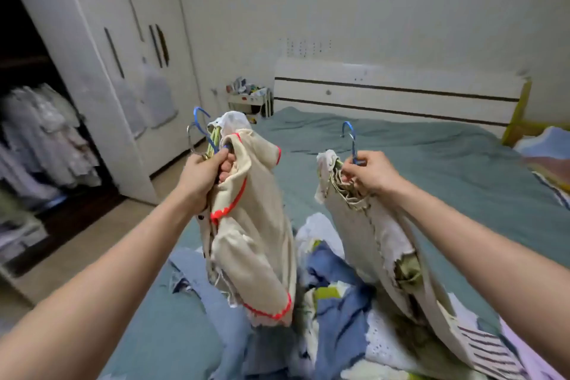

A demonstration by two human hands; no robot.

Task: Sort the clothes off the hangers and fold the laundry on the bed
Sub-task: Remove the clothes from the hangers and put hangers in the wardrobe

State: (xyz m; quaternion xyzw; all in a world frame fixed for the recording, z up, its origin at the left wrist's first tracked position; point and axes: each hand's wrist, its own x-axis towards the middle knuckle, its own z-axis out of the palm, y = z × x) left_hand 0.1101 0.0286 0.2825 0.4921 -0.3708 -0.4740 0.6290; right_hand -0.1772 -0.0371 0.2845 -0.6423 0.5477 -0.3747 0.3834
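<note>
No brand, label or writing can be read on anything here.

The left hand (206,174) holds up a cream garment with red stitched edges (253,231) above the bed (431,163). This cloth hangs down in folds, and its lower hem reaches the pile of laundry (336,296) on the bed. The fingers of this hand are curled tightly around the neck of the garment together with a bunch of hangers (202,136), whose blue and grey hooks rise above the fist.

The right hand (370,174) holds a second beige garment (379,250) with frayed pale edges and some olive colour inside. Its fingers (348,174) are bent and pinch the top of this cloth at the base of a blue hanger (351,142), whose hook stands upright just above the hand. The two garments hang apart from each other.

The pile under them has blue, white and yellow-green pieces, and a striped cloth (490,352) lies at the lower right. The bed has a grey-green sheet and a white headboard (401,92) with dark lines. At the left stands a white wardrobe (101,55) with one door open, and clothes hang inside it, blurred.
</note>
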